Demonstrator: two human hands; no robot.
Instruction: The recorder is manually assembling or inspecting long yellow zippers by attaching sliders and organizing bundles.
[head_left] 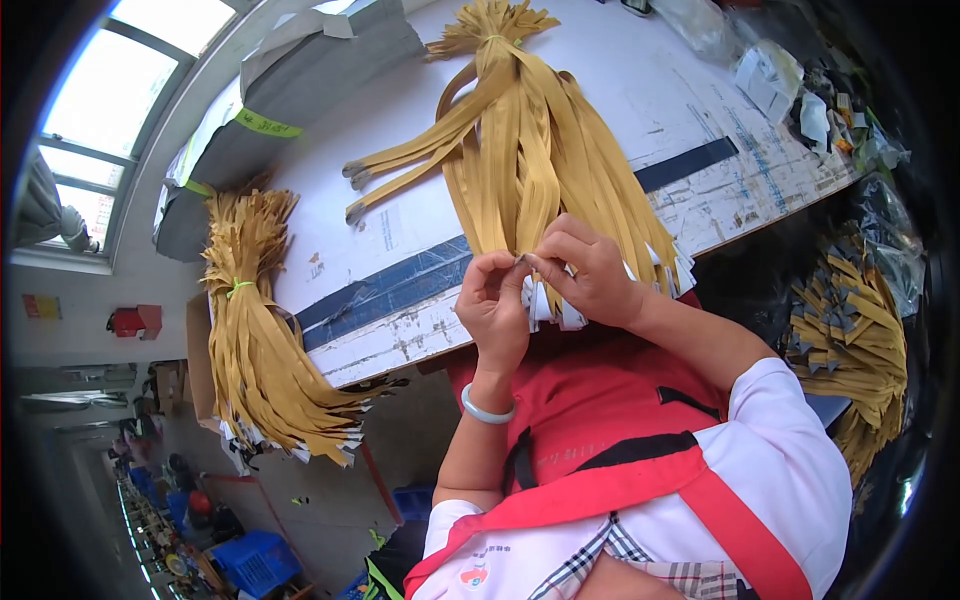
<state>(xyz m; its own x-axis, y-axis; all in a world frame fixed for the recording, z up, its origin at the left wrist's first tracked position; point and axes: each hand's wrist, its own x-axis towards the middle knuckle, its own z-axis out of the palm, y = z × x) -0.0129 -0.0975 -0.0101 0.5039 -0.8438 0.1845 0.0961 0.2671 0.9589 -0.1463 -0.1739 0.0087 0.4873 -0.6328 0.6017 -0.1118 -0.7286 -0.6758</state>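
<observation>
A large bundle of long mustard-yellow zippers [525, 150] lies across the table, tied near its far end, with its near ends at the table's front edge. Over those near ends my left hand [495, 305] and my right hand [590, 270] meet fingertip to fingertip. Both are closed in a pinch on a small dark piece that looks like the end of one zipper; the fingers hide most of it. A few zippers with grey tips [360, 175] fan out leftward from the bundle. White ends [570, 312] show below my right hand.
Another tied yellow bundle [245, 310] hangs over the table's left end. More grey-tipped zippers [845, 330] are heaped at the right. A grey box [320, 60] stands at the far left of the white table [400, 290]; plastic bags and scraps [780, 85] lie at the far right.
</observation>
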